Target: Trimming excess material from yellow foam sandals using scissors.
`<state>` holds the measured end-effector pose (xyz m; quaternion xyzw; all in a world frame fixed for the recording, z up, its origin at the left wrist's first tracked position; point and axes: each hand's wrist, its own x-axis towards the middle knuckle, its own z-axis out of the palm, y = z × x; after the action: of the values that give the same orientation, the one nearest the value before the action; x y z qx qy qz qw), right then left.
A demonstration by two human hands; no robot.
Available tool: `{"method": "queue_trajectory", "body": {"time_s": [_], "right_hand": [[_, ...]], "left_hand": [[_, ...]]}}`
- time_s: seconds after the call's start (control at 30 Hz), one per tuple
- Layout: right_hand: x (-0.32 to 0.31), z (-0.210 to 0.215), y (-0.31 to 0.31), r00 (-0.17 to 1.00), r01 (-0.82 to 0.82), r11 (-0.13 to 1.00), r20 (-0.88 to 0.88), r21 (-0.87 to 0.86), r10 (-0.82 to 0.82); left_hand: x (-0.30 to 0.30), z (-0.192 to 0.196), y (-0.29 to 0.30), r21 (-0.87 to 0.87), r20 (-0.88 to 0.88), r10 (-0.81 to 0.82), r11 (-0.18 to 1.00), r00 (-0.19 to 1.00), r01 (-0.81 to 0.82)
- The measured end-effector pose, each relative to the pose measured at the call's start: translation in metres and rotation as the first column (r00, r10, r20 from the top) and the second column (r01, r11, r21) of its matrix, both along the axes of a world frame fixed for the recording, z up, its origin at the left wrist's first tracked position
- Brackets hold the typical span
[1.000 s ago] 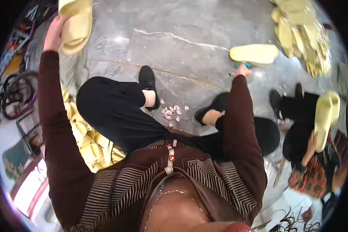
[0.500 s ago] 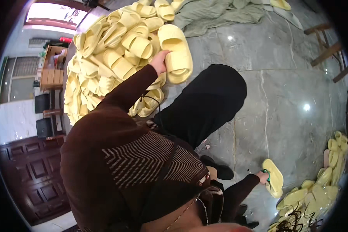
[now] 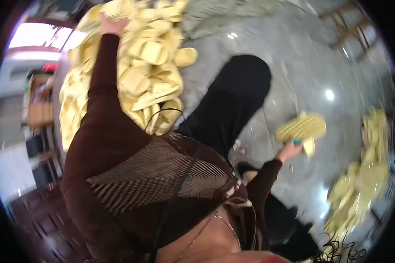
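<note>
My left hand [image 3: 112,24] reaches far out to the upper left and rests on a big heap of yellow slippers [image 3: 149,74]. Motion blur hides whether its fingers hold one. My right hand [image 3: 289,151] is stretched out to the right, low over the grey stone floor [image 3: 303,65]. It grips a single yellow slipper [image 3: 300,127] turned ribbed sole up, with a small teal thing [image 3: 297,141] at the fingers. My black-trousered knee [image 3: 241,96] lies between the two hands.
A second heap of yellow slippers [image 3: 364,175] lies at the right rim. Grey cloth [image 3: 237,8] and wooden chair legs [image 3: 338,17] are at the top. Dark wooden furniture [image 3: 35,210] stands at the lower left.
My view has swung further toward the big heap. The left hand went from holding a slipper pair to lying on the heap. The right hand has lifted its slipper sole up.
</note>
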<state>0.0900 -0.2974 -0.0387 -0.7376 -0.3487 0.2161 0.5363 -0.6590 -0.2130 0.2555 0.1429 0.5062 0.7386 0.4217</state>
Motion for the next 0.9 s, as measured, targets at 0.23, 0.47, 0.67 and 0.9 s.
{"method": "queue_trajectory", "body": {"time_s": [0.23,0.47,0.67,0.9], "right_hand": [[-0.024,0.114,0.015,0.903,-0.216,0.976,-0.375,0.031,0.212],[0.001,0.197,-0.029,0.733,-0.214,0.894,-0.539,0.394,0.414],[-0.003,0.2,-0.049,0.861,-0.42,0.907,-0.3,0.034,0.41],[-0.017,0.173,-0.059,0.862,-0.406,0.89,0.239,-0.208,0.448]], "left_hand": [[0.305,0.035,0.05,0.183,0.049,-0.68,0.726,0.732,0.662],[0.564,-0.086,-0.001,-0.133,0.617,-0.75,0.2,0.239,0.971],[0.58,-0.136,-0.002,0.318,0.684,-0.73,0.299,0.001,0.9],[0.562,-0.155,0.024,0.428,0.528,-0.846,0.188,-0.075,0.884]]}}
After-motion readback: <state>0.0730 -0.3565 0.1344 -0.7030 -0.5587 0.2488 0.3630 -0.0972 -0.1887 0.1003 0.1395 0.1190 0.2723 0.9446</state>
